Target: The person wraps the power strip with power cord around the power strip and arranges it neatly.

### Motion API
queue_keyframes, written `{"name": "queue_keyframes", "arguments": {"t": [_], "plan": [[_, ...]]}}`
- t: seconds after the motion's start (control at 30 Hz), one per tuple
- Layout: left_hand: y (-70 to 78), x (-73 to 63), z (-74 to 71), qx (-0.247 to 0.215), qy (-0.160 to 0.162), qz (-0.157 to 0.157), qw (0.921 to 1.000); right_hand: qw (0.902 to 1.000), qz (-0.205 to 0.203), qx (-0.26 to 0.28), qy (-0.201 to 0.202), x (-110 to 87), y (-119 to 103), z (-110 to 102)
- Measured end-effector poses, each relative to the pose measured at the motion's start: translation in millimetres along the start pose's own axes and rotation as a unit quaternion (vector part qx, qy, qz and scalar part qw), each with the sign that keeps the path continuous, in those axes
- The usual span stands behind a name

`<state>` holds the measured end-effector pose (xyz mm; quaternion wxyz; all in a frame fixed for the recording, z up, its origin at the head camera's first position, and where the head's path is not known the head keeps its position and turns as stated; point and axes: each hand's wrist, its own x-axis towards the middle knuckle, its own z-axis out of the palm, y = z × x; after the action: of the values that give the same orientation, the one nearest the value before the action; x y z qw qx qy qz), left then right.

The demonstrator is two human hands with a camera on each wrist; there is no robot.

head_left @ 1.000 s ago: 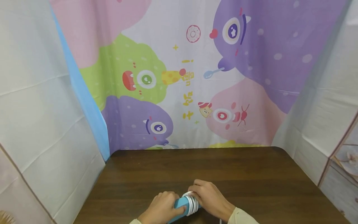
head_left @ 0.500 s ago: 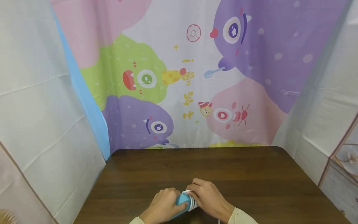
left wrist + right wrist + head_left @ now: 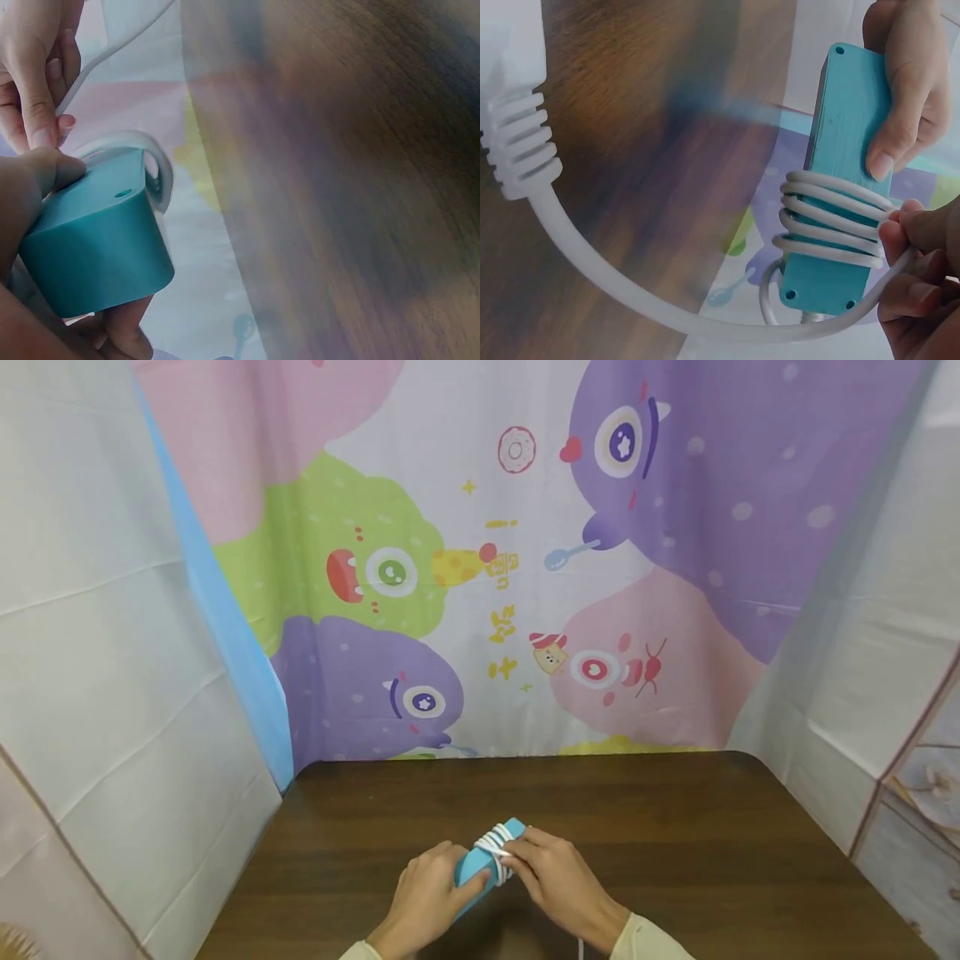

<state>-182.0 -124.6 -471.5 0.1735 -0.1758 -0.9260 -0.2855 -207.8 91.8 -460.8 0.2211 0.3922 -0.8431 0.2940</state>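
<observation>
My left hand [image 3: 429,891] grips the near part of a teal power strip [image 3: 851,112], thumb lying along its face. The strip is tilted, with its far end pointing up and right in the head view; small corner holes show, but no sockets. Several turns of white power cord [image 3: 831,217] are wound round its far half. Close to those turns, my right hand [image 3: 561,878] pinches the cord between thumb and fingers. In the right wrist view the cord's free length curves across to a ribbed white plug [image 3: 510,60]. The left wrist view shows the strip's near end.
Both hands are over a dark wooden table [image 3: 637,802]. A curtain with cartoon monsters [image 3: 495,718] hangs behind its far edge, and pale cloth panels [image 3: 135,635] flank it on the left and right.
The power strip has moved up and forward in the head view, its far end now showing past the coils. The right hand stays at the cord, and the left hand has shifted slightly left.
</observation>
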Motion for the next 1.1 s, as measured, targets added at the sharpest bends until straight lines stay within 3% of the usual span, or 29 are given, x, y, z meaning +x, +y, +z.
{"name": "queue_keyframes", "arguments": {"t": [0.1,0.33,0.57,0.87,0.97,1.1], "plan": [[0.3,0.0,-0.5,0.000,0.015,-0.009,0.9999,0.9999,-0.002,-0.007,0.008,1.9,-1.0,0.9],[-1.5,3.0,-6.2,-0.054,0.027,-0.072,0.9956,0.9994,-0.006,0.034,0.000,-0.9,-3.0,0.3],[4.6,5.3,-10.3,-0.108,0.053,-0.069,0.9903,0.9972,-0.014,0.071,0.017,-0.6,-4.8,-4.2],[3.0,9.1,-19.9,-0.192,0.050,-0.137,0.9705,0.9983,-0.009,0.056,0.013,-9.1,-1.5,0.1],[2.1,9.7,-22.2,-0.200,0.050,-0.140,0.9685,0.9985,-0.017,0.052,0.012,-13.4,3.7,2.2],[1.3,8.8,-21.6,-0.220,0.040,-0.117,0.9676,0.9977,-0.020,0.064,0.006,-15.7,9.9,4.4]]}}
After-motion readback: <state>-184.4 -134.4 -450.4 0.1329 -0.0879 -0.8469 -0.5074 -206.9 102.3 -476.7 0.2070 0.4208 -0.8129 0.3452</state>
